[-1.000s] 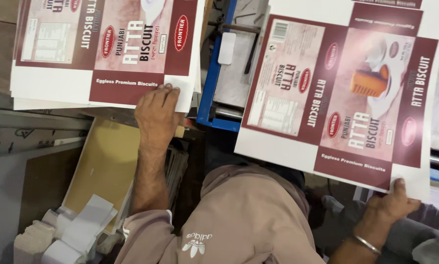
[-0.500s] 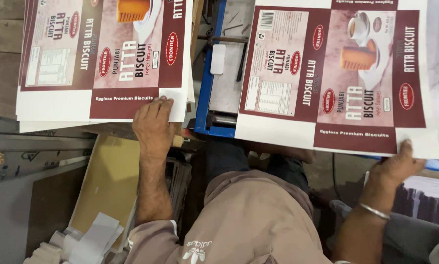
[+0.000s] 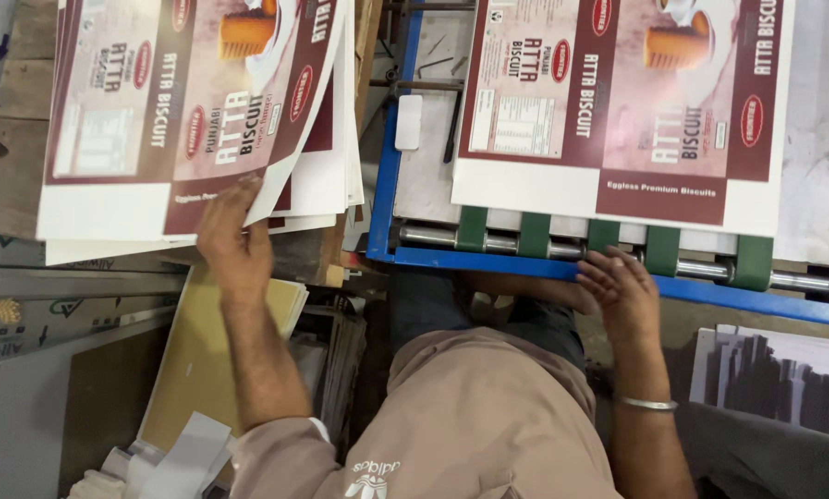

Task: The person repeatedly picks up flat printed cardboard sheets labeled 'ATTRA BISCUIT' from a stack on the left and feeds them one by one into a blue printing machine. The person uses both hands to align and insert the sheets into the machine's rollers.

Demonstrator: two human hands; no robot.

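Left hand (image 3: 234, 242): fingers pinching corner of top printed sheet (image 3: 193, 111), peeling it off stack (image 3: 331, 189). Right hand (image 3: 622, 291): fingers released, resting on machine rollers (image 3: 562, 246), just below fed sheet (image 3: 618, 102). Step, as judged: separating one sheet. Next move needs single-sheet grip.

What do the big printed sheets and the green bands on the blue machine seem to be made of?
The printed sheets look like thin coated paperboard: white edges, glossy maroon print, and the top one bends where the left hand lifts it. The green bands look like matte rubber or fabric belting wrapped over shiny metal rollers; which of the two is unclear.
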